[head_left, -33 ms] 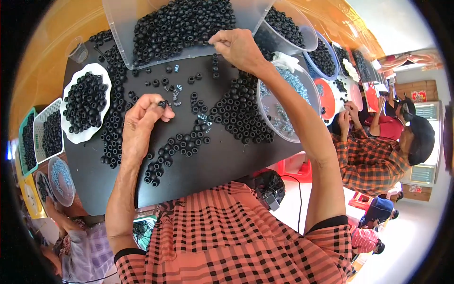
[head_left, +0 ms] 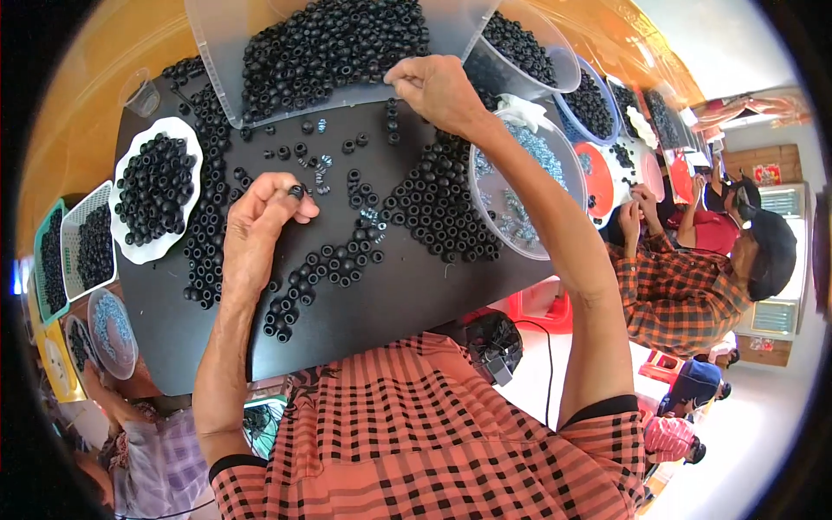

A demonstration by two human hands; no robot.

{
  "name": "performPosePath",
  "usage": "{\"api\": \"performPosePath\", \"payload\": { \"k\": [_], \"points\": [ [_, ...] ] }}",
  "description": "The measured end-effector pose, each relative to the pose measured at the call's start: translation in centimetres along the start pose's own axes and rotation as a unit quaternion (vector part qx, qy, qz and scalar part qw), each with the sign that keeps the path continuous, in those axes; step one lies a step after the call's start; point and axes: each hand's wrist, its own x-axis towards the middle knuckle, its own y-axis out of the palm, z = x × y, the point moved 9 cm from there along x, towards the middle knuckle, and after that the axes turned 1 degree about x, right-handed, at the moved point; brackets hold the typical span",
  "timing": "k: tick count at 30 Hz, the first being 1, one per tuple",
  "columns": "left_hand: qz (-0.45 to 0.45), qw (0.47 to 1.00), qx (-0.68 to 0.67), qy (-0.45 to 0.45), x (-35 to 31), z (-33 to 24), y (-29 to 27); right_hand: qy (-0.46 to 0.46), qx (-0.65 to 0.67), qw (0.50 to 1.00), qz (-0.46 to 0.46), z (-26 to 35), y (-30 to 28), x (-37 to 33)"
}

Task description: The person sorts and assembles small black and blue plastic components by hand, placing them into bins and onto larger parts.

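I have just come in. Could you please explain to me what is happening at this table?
A person in a checked shirt is handling beads at a dark table. The left hand pinches a black bead above the tabletop. The right hand is at the near edge of a clear bin of black beads; whether its fingers hold anything cannot be told. More black beads lie loose on the table, with a few pale blue pieces among them.

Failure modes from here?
The small bead pinched in the left hand could slip. Loose beads lie beside the left forearm; a sweep might scatter them. The right forearm passes above the tub of blue pieces and may knock it.
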Motion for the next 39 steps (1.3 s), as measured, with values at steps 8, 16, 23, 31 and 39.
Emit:
{"api": "performPosePath", "payload": {
  "k": [8,16,23,31,39],
  "points": [
    [-0.009,1.000,0.015,-0.001,0.2,0.1,-0.4,-0.038,-0.047,0.997,0.041,0.2,1.3,-1.8],
    [0.000,1.000,0.016,-0.014,0.0,1.0,-0.1,-0.058,-0.027,0.998,0.029,4.0,3.3,-1.6],
    [0.005,0.999,0.008,-0.039,-0.1,2.0,0.2,-0.064,0.030,0.997,0.030,6.2,6.0,0.2],
    [0.034,0.999,0.027,-0.033,-0.5,1.8,1.3,-0.166,0.064,0.984,0.024,10.6,9.3,2.2],
    [0.029,0.998,0.032,-0.035,-0.4,1.8,1.2,-0.195,-0.103,0.970,0.106,11.0,12.5,3.1]
  ]
}}
